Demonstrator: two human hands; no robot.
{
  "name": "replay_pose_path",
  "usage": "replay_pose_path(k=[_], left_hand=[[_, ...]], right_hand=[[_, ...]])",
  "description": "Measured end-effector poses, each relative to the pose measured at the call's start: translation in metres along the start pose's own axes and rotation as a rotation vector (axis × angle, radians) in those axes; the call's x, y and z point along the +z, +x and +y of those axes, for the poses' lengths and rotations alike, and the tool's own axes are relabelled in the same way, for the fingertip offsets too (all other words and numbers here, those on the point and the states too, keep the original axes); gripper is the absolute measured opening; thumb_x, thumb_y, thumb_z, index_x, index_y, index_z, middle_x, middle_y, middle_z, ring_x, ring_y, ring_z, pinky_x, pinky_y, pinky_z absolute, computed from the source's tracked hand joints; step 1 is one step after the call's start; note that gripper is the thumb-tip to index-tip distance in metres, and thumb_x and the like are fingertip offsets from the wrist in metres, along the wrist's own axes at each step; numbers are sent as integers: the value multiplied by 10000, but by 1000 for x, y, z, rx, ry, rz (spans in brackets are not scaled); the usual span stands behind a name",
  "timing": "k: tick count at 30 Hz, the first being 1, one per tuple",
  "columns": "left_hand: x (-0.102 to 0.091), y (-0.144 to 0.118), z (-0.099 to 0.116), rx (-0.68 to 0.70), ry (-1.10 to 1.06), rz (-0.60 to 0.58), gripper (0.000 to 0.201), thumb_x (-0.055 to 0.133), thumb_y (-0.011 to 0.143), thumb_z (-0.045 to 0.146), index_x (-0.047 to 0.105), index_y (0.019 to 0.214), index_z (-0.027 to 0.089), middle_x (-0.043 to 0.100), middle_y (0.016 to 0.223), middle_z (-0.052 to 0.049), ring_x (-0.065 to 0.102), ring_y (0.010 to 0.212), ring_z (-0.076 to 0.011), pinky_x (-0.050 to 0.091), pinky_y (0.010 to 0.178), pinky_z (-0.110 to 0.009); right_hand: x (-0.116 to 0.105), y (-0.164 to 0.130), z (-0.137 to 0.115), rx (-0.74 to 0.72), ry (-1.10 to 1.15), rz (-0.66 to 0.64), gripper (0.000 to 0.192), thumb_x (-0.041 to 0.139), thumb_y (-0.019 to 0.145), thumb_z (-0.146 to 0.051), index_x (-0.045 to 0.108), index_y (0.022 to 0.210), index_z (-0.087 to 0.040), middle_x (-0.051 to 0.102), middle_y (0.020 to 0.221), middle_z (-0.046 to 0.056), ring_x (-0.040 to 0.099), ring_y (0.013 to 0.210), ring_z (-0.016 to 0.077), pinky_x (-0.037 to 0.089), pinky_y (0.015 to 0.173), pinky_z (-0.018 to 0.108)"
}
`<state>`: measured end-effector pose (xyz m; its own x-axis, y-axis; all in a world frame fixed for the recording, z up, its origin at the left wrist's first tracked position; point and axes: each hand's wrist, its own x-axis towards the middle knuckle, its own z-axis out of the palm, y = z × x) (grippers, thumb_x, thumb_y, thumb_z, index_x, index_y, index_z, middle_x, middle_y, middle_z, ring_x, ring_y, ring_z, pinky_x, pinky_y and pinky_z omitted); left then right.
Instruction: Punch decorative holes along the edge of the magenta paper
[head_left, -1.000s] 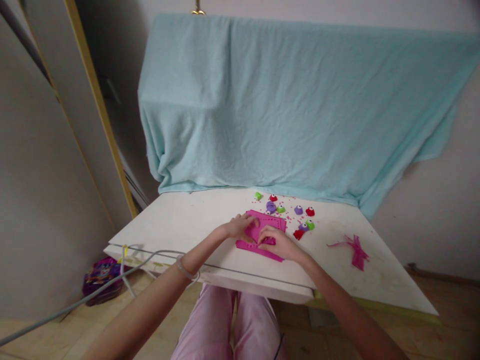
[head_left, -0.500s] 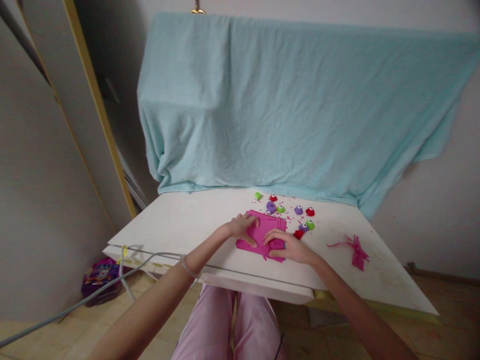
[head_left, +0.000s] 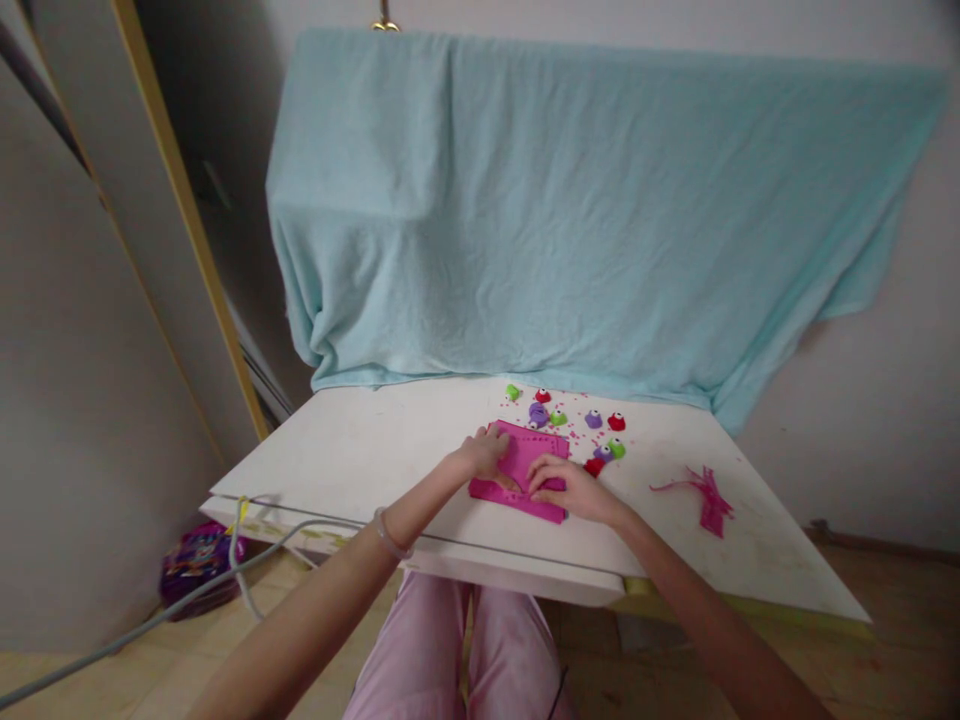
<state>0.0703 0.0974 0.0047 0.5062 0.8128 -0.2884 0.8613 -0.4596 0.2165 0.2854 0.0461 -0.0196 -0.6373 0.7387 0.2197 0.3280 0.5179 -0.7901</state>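
Observation:
A bright pink sheet [head_left: 529,458], with small holes punched along its edges, lies flat on the white table. My left hand [head_left: 487,455] rests on its left part, fingers stretched out and the thumb reaching toward the near edge. Over the right part, my right hand [head_left: 574,488] has its fingers curled, with the fingertips close together by my left thumb. What those fingertips hold, if anything, is too small to make out. Behind the sheet sit several small felt-like pieces with white eyes, among them a purple one [head_left: 538,413] and a red one [head_left: 616,422].
Pink strips [head_left: 712,503] lie in a bundle to the right on the white table [head_left: 375,440]. Tiny pink scraps are scattered at the back. A light blue cloth [head_left: 562,220] hangs behind. A grey cable [head_left: 187,597] crosses the left front, above a purple bag [head_left: 199,570].
My left thumb has moved nearer to my right fingertips. The small pink bit that stuck out at the sheet's near edge no longer shows there. The view has shifted slightly.

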Motion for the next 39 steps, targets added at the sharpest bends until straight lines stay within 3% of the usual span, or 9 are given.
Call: replay_pose_path(k=[7, 14, 19, 26, 33, 39], left_hand=[[-3, -1, -1, 13, -30, -15, 772, 685, 504, 730, 500, 1057, 225, 406, 1270, -127, 400, 1176, -355, 435, 887, -453], [-1, 9, -3, 35, -9, -31, 942, 699, 444, 743, 464, 1182, 207, 379, 1318, -168, 365, 1216, -395, 420, 908, -459], [1, 13, -3, 53, 25, -22, 987, 703, 453, 741, 438, 1227, 189, 378, 1322, -186, 380, 1205, -392, 402, 929, -465], [1, 6, 1, 26, 21, 6, 894, 726, 488, 703, 458, 1169, 190, 376, 1317, -178, 381, 1207, -383, 408, 921, -461], [1, 4, -2, 64, 2, 11, 856, 685, 494, 741, 467, 1126, 206, 389, 1304, -153, 362, 1214, -380, 406, 917, -463], [-2, 1, 0, 67, 4, 21, 827, 676, 490, 754, 480, 1075, 204, 414, 1262, -148, 408, 1166, -370, 435, 869, -437]], right_hand=[[-16, -20, 3, 30, -9, -37, 154, 671, 798, -356, 721, 844, -218, 589, 1039, 66, 567, 995, 197, 426, 906, 339], [-18, -15, 3, 36, -27, -44, 323, 684, 789, -311, 647, 1100, -232, 622, 1023, 58, 572, 938, 193, 447, 856, 331], [-11, -5, 3, 32, -62, -28, 131, 645, 820, -290, 707, 899, -207, 621, 924, 50, 576, 867, 181, 452, 794, 309], [-15, -16, 8, 52, -30, 7, 177, 680, 787, -371, 710, 809, -199, 586, 953, 55, 574, 908, 186, 442, 849, 332], [-26, -33, 2, 74, -7, -23, 225, 659, 796, -414, 713, 811, -196, 575, 1008, 70, 556, 985, 200, 423, 907, 352], [-26, -31, -2, 63, -11, -15, 300, 676, 785, -403, 671, 1035, -237, 584, 1061, 64, 549, 995, 197, 430, 898, 344]])
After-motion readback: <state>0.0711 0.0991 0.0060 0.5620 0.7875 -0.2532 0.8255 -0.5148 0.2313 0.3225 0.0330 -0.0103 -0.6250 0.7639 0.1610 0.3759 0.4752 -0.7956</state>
